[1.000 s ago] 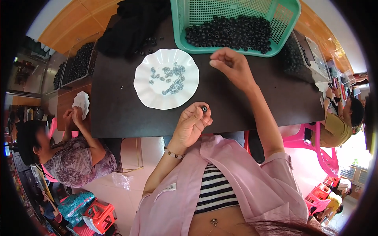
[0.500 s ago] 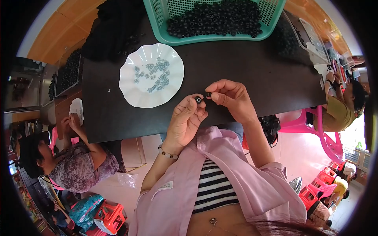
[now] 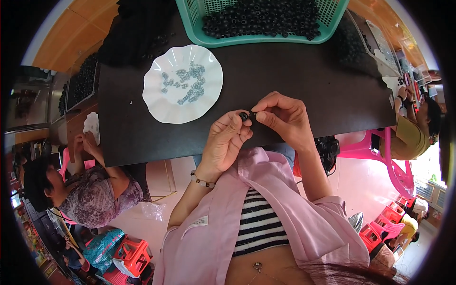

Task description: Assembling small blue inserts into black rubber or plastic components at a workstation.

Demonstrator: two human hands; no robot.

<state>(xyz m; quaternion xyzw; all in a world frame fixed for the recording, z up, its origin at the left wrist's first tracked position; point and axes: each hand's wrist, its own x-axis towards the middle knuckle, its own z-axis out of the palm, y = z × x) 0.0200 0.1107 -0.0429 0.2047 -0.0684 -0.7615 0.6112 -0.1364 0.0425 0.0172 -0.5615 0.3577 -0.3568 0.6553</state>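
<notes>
Between the thumb and fingers of my left hand is a small black ring-shaped part, its round opening facing up. My right hand pinches another small dark piece right beside it; the fingertips cover most of that piece, and I cannot tell whether the two touch. Both hands are over the near edge of the dark table. To the left of them lies a white wavy-edged plate with many small clear pieces on it.
A green plastic basket full of black ring-shaped parts stands at the table's far side. Dark cloth lies at the far left. One person sits at left, another at right by a pink chair. Red stools stand behind.
My right hand's fingertips have moved closer to the black part in my left hand. The plate and basket appear slightly higher in the view.
</notes>
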